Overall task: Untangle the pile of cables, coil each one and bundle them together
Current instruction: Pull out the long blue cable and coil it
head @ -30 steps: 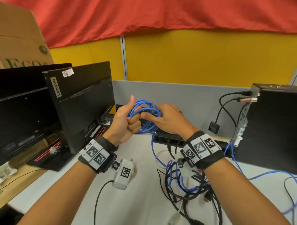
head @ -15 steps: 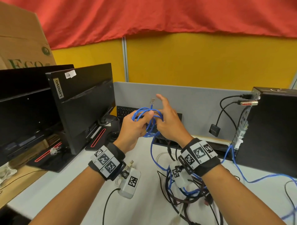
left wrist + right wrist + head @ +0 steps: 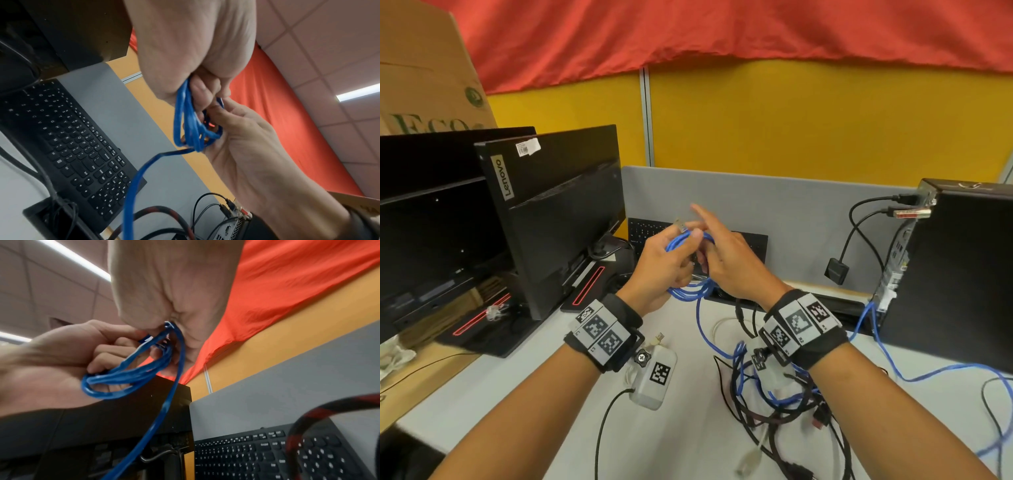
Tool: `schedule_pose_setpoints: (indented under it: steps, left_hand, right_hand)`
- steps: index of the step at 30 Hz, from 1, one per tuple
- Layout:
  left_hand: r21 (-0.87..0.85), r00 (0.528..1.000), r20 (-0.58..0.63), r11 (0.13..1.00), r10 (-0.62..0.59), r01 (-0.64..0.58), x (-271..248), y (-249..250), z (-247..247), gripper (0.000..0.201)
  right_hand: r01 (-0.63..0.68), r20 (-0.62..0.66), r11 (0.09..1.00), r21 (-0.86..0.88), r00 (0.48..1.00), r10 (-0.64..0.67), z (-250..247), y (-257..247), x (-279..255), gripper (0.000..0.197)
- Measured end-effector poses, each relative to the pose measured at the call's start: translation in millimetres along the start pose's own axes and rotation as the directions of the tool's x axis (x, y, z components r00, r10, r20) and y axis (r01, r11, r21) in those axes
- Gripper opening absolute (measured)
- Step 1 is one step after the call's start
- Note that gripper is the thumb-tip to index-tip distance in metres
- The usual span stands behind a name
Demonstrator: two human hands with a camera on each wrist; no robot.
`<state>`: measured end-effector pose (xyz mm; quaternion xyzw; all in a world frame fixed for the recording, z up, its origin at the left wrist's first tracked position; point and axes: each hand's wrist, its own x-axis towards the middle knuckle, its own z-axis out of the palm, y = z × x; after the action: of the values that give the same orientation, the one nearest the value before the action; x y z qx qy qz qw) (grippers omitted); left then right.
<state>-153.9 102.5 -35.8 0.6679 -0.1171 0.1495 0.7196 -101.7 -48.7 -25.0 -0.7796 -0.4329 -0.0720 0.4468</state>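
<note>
The left hand [image 3: 666, 265] grips a coil of blue cable [image 3: 688, 291], fingers curled round the loops, thumb pressing them near the plug end that sticks up just above the fingertips. The right hand [image 3: 729, 262] pinches the same coil from the other side (its forefinger points straight out, free of the cable). A loose strand drops from below the fingers to the tangled cable pile [image 3: 784, 404] on the desk [image 3: 544, 404], beneath the right wrist.
</note>
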Motion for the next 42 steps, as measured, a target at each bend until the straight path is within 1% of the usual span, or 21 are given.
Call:
schedule_pose_setpoints:
  steps: [2, 4, 8, 9, 11, 12, 14, 15, 17, 19, 20, 22, 24, 26, 27, 30, 33, 37, 39, 41, 42]
  left_hand:
    - [-0.036, 0.999, -0.045, 0.999, 0.027, -0.029, 2, 4, -3, 0.022]
    - [-0.057, 0.995, -0.093, 0.997, 0.042, -0.048, 4, 7, -5, 0.025]
    - [-0.101, 0.974, -0.213, 0.99, 0.076, -0.099, 10, 16, -11, 0.026]
    - [-0.108, 0.96, -0.266, 0.987, 0.082, -0.115, 14, 19, -16, 0.025]
    - [-0.101, 0.914, -0.396, 0.985, 0.087, -0.138, 23, 27, -28, 0.025]
    - [-0.057, 0.883, -0.456, 0.987, 0.11, -0.152, 28, 30, -34, 0.026]
    - [0.188, 0.811, -0.528, 0.966, 0.252, -0.178, 33, 29, -42, 0.026]
    - [0.345, 0.787, -0.511, 0.921, 0.346, -0.181, 32, 25, -45, 0.026]
    - [0.54, 0.81, -0.371, 0.815, 0.454, -0.21, 26, 16, -41, 0.028]
    - [0.603, 0.882, -0.204, 0.764, 0.425, -0.228, 19, 4, -31, 0.026]
    - [0.613, 0.916, -0.128, 0.756, 0.381, -0.229, 16, -1, -25, 0.023]
    - [0.617, 0.947, -0.033, 0.752, 0.32, -0.232, 11, -4, -14, 0.022]
    - [0.518, 0.973, -0.007, 0.833, 0.233, -0.196, 8, 0, -9, 0.028]
    - [0.342, 0.991, 0.079, 0.931, 0.109, -0.129, 5, 5, -7, 0.033]
    - [0.306, 0.99, 0.126, 0.946, 0.067, -0.104, 3, 7, -6, 0.033]
    - [0.244, 0.989, 0.148, 0.97, -0.017, -0.02, -1, 6, -1, 0.028]
    - [-0.062, 0.997, 0.011, 0.995, -0.074, 0.074, 1, 8, -1, 0.024]
    - [-0.404, 0.98, -0.162, 0.914, -0.112, 0.038, 10, 21, -11, 0.027]
    - [-0.47, 0.954, -0.257, 0.883, -0.151, 0.013, 16, 26, -15, 0.032]
    - [-0.469, 0.922, -0.357, 0.882, -0.15, -0.038, 23, 29, -19, 0.034]
    - [-0.442, 0.901, -0.41, 0.895, -0.143, -0.059, 27, 29, -19, 0.033]
  right_hand:
    - [-0.036, -0.047, 0.997, 0.069, 0.998, 0.04, -2, 4, 0, 0.069]
    - [-0.103, -0.025, 0.979, 0.173, 0.994, 0.109, -6, 6, -1, 0.075]
    - [-0.227, 0.089, 0.908, 0.353, 0.974, 0.209, -3, 16, -11, 0.059]
    - [-0.272, 0.131, 0.91, 0.315, 0.961, 0.242, 0, 19, -15, 0.051]
    - [-0.325, 0.243, 0.94, 0.105, 0.925, 0.293, 8, 22, -26, 0.037]
    - [-0.3, 0.291, 0.954, -0.021, 0.911, 0.293, 11, 22, -30, 0.032]
    - [-0.18, 0.354, 0.962, -0.206, 0.903, 0.245, 11, 18, -37, 0.028]
    - [-0.108, 0.371, 0.955, -0.276, 0.905, 0.209, 11, 14, -37, 0.029]
    - [0.054, 0.384, 0.911, -0.41, 0.916, 0.119, 9, 3, -34, 0.035]
    - [0.161, 0.336, 0.882, -0.444, 0.942, -0.003, 9, -7, -25, 0.037]
    - [0.174, 0.275, 0.902, -0.394, 0.959, -0.065, 8, -10, -22, 0.034]
    - [0.157, 0.115, 0.961, -0.227, 0.984, -0.134, 8, -12, -15, 0.025]
    - [0.104, -0.067, 0.987, -0.119, 0.991, -0.113, 5, -7, -13, 0.024]
    - [0.01, -0.247, 1.0, 0.028, 0.969, -0.003, -1, 1, -16, 0.042]
    - [-0.035, -0.283, 0.995, 0.098, 0.957, 0.061, -6, 5, -16, 0.054]
    - [-0.153, -0.164, 0.958, 0.244, 0.967, 0.197, -18, 10, -15, 0.067]
    - [-0.171, -0.027, 0.89, 0.423, 0.979, 0.201, -22, 19, -18, 0.054]
    - [-0.187, 0.031, 0.775, 0.603, 0.977, 0.211, -14, 37, -34, 0.028]
    - [-0.203, 0.004, 0.826, 0.526, 0.972, 0.237, -10, 42, -37, 0.018]
    - [-0.179, -0.057, 0.97, 0.163, 0.98, 0.19, -7, 45, -35, 0.024]
    - [-0.167, -0.032, 0.983, -0.075, 0.986, 0.165, -4, 44, -34, 0.03]
